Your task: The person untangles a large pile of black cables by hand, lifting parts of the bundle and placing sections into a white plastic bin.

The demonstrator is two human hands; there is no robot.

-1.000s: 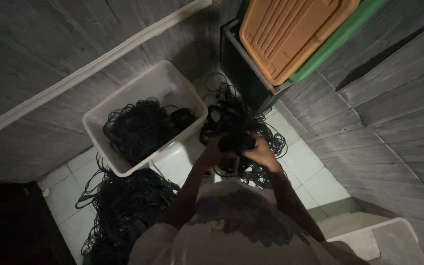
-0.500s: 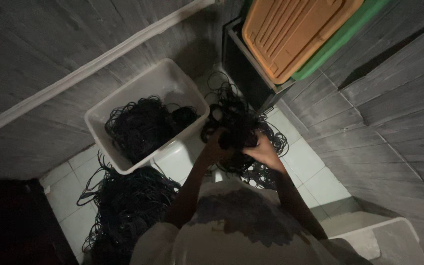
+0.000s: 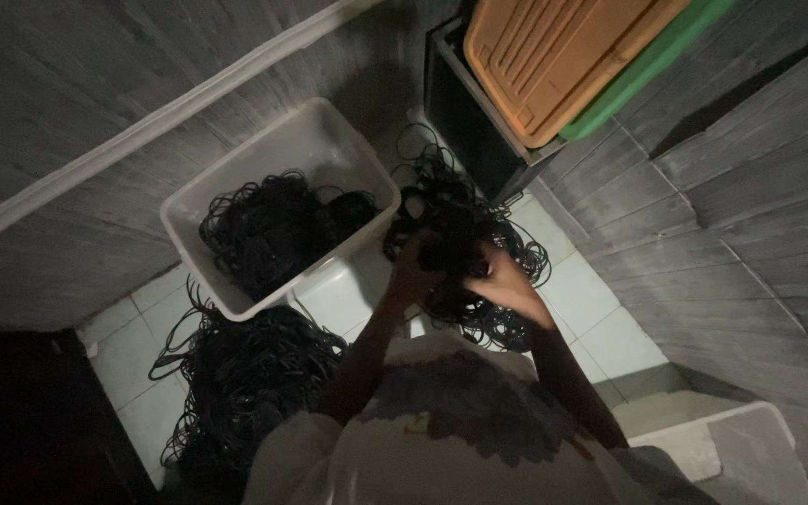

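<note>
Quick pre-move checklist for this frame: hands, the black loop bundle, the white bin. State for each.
1. Left hand on the bundle of black loops: ok, gripping it.
2. Right hand on the same bundle: ok.
3. Bundle free of the loops on the tiled floor: cannot tell, strands overlap.
4. White bin has room: ok, only partly filled.
5. Second loop pile clear of the hands: ok, apart.
6. Lighting: not ok, dim.
</note>
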